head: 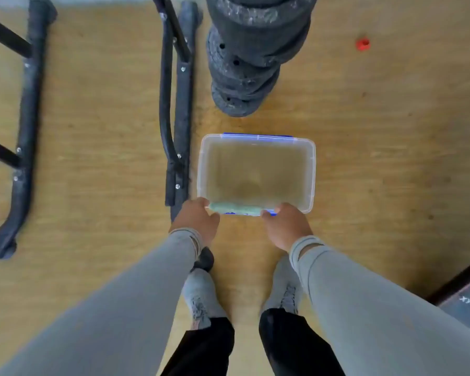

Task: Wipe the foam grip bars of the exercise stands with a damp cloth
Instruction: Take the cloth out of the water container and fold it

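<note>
Green cloth [235, 209] stretched between left hand [198, 219] and right hand [284, 225], fingers curled around its ends

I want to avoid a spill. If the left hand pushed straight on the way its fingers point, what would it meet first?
The left hand already touches the near rim of the clear tub, beside the green cloth; it would likely push the tub.

My pale green cloth [235, 208] is twisted into a roll along the near rim of the clear tub [311, 169]. The black exercise stands [178, 109] lie on the floor, left of it.
</note>
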Demonstrator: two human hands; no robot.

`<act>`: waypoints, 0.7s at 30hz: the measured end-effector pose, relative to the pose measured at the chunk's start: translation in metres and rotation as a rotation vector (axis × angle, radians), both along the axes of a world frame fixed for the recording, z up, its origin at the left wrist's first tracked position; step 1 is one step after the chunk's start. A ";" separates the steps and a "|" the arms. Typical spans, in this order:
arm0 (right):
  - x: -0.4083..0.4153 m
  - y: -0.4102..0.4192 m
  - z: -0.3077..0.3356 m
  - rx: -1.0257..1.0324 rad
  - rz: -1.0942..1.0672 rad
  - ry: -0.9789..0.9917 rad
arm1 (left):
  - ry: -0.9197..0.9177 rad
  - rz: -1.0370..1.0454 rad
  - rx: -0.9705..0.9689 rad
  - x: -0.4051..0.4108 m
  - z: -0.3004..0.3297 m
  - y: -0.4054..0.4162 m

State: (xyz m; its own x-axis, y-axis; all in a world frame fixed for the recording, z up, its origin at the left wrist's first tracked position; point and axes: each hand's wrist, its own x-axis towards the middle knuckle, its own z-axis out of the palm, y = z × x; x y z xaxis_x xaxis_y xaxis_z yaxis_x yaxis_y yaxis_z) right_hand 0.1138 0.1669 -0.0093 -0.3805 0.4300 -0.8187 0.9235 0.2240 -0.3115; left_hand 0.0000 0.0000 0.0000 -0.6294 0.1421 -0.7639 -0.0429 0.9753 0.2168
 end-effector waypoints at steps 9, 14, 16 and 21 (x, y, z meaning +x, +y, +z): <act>-0.013 -0.021 -0.130 0.174 0.007 -0.097 | 0.050 -0.007 -0.119 -0.006 -0.143 -0.009; -0.011 -0.033 -0.153 0.238 -0.012 -0.058 | 0.091 -0.006 -0.096 -0.002 -0.169 -0.014; -0.013 -0.038 -0.154 0.256 -0.036 -0.013 | 0.100 0.038 -0.034 -0.002 -0.170 -0.014; -0.004 -0.039 -0.117 0.275 -0.075 0.061 | 0.125 0.218 0.189 0.006 -0.122 -0.016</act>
